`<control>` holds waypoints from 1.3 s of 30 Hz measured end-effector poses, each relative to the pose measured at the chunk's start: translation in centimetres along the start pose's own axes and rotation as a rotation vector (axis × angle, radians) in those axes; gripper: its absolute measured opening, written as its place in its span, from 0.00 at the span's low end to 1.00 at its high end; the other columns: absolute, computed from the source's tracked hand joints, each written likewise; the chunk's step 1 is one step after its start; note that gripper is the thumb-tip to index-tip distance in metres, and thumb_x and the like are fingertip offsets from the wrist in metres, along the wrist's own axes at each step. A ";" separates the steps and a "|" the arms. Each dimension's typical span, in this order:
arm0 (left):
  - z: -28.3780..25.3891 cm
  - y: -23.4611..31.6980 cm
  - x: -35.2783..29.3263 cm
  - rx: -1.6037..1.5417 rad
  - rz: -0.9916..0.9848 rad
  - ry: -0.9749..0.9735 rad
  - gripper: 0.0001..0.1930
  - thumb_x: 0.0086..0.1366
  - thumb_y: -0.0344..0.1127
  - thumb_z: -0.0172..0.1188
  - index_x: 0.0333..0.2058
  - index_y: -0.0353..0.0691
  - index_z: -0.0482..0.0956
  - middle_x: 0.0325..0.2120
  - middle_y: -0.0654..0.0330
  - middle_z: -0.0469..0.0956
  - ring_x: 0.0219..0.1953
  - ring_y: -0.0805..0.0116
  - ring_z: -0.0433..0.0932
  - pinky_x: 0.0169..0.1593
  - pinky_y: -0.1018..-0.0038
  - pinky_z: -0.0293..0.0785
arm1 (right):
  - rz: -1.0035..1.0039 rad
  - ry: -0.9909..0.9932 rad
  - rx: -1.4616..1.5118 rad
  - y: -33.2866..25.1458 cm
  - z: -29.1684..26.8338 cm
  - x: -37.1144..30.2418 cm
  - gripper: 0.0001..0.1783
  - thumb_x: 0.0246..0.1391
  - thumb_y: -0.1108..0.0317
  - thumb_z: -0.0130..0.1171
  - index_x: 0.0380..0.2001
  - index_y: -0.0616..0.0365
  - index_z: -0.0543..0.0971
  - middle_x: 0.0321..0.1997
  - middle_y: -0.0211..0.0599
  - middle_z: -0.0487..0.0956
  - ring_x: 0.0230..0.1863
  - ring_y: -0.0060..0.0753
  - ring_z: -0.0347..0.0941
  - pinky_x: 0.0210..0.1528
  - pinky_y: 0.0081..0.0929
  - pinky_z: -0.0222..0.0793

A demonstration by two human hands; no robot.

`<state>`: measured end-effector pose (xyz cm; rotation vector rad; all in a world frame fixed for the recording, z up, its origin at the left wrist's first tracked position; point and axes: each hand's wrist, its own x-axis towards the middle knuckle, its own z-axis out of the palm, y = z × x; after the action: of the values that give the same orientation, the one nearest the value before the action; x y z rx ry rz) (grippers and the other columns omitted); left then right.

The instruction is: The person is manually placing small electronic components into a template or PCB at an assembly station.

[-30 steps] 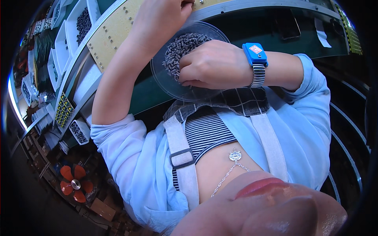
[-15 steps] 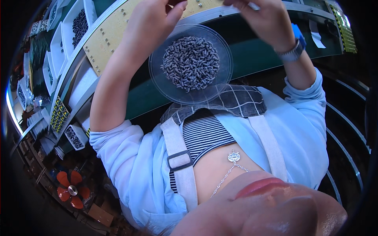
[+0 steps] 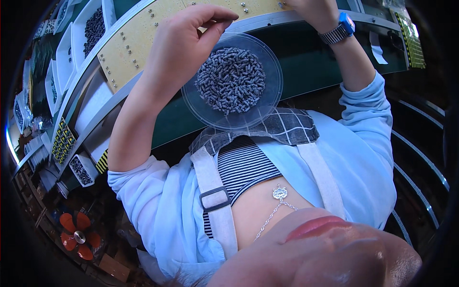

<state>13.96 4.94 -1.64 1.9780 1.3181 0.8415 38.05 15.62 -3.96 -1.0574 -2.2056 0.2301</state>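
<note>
A clear round plastic tub (image 3: 273, 103) holds many small dark grey ribbed cylindrical pieces (image 3: 232, 81). It sits in front of my chest at the edge of the green bench. My left hand (image 3: 193, 31) hovers over the tub's far left rim, thumb and fingertips brought together in a pinch. Anything between those fingertips is too small to make out. Farther off, my right hand (image 3: 315, 12) reaches over the yellowish board (image 3: 186, 28), which carries small metal studs in pairs. Its fingers are mostly cut off by the upper edge. A blue-cased watch (image 3: 340, 28) is on the right wrist.
White bins (image 3: 72, 36) of dark parts line the far left. Below them are a black-and-yellow part panel (image 3: 63, 141) and a small white box of parts (image 3: 82, 171). An orange fan (image 3: 79, 237) stands lower left. A metal rail (image 3: 282, 18) runs along the board's near side.
My left hand has come down and right, nearer the tub. My right hand has moved up and away, farther over the board. The tub stays in about the same place.
</note>
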 end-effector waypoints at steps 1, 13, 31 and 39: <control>0.0 0.0 0.0 -0.003 0.001 0.002 0.11 0.67 0.26 0.58 0.46 0.37 0.83 0.36 0.60 0.84 0.39 0.74 0.82 0.44 0.80 0.76 | -0.001 -0.003 -0.010 0.0 0.1 0.0 0.10 0.47 0.65 0.63 0.23 0.61 0.78 0.23 0.43 0.76 0.27 0.45 0.76 0.30 0.36 0.71; 0.2 0.2 -0.4 0.018 0.003 0.045 0.10 0.67 0.27 0.59 0.44 0.38 0.84 0.35 0.62 0.84 0.35 0.76 0.81 0.40 0.81 0.75 | -0.094 0.029 -0.102 0.2 0.4 -0.2 0.10 0.45 0.66 0.63 0.20 0.60 0.76 0.23 0.44 0.76 0.26 0.47 0.75 0.29 0.38 0.71; 0.4 -0.2 -0.2 0.014 0.054 0.050 0.08 0.65 0.26 0.60 0.42 0.39 0.84 0.35 0.62 0.83 0.34 0.76 0.79 0.37 0.81 0.74 | -0.125 -0.010 -0.156 0.2 0.2 -0.1 0.09 0.47 0.66 0.63 0.22 0.59 0.77 0.23 0.42 0.76 0.28 0.47 0.76 0.31 0.38 0.72; 0.2 -0.4 -0.2 0.023 0.051 0.050 0.10 0.66 0.26 0.59 0.44 0.38 0.84 0.36 0.61 0.83 0.35 0.75 0.79 0.39 0.81 0.73 | -0.349 -0.283 -0.039 0.5 -2.9 2.1 0.06 0.49 0.69 0.63 0.30 0.58 0.82 0.30 0.40 0.78 0.34 0.45 0.77 0.37 0.36 0.73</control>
<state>13.88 4.82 -2.13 2.0279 1.3159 0.9092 39.31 17.19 -0.94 -0.6734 -2.6143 0.1899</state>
